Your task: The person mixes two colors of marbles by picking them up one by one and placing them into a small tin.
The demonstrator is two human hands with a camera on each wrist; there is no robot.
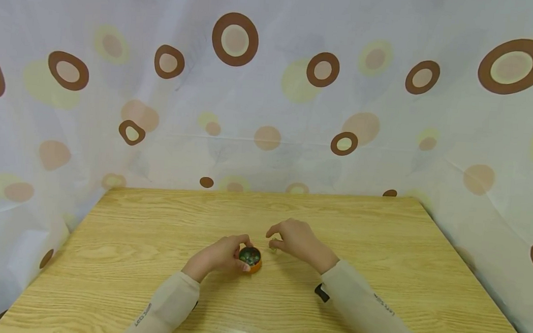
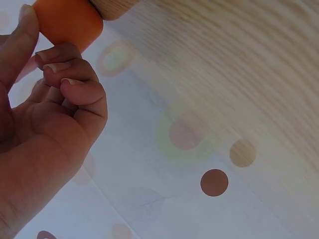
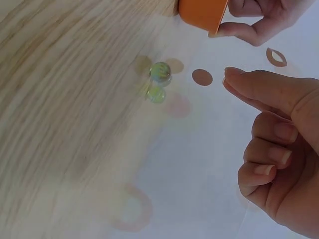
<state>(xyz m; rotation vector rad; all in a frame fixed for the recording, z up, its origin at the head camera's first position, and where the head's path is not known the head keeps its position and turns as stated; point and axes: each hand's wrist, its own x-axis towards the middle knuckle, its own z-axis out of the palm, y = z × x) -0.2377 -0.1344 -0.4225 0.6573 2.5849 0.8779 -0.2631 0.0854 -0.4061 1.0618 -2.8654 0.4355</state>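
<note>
A small round orange tub (image 1: 254, 269) stands on the table with several dark, glassy marbles (image 1: 249, 257) inside. My left hand (image 1: 224, 254) grips its side between thumb and fingers; the left wrist view shows the orange wall (image 2: 70, 22) at the fingertips. To the right of the tub, two clear marbles with green-yellow tints, one (image 3: 160, 72) and another (image 3: 156, 94), lie close together on the wood. Over them my right hand (image 1: 295, 238) hovers, thumb and index finger apart with nothing between them. Its other fingers (image 3: 264, 149) are curled toward the palm.
The light wooden table (image 1: 154, 210) has a glossy surface that reflects the patterned sheet (image 1: 271, 85) hanging behind and at both sides. Under the right sleeve (image 1: 355, 289) a black wrist-worn piece (image 1: 322, 292) shows.
</note>
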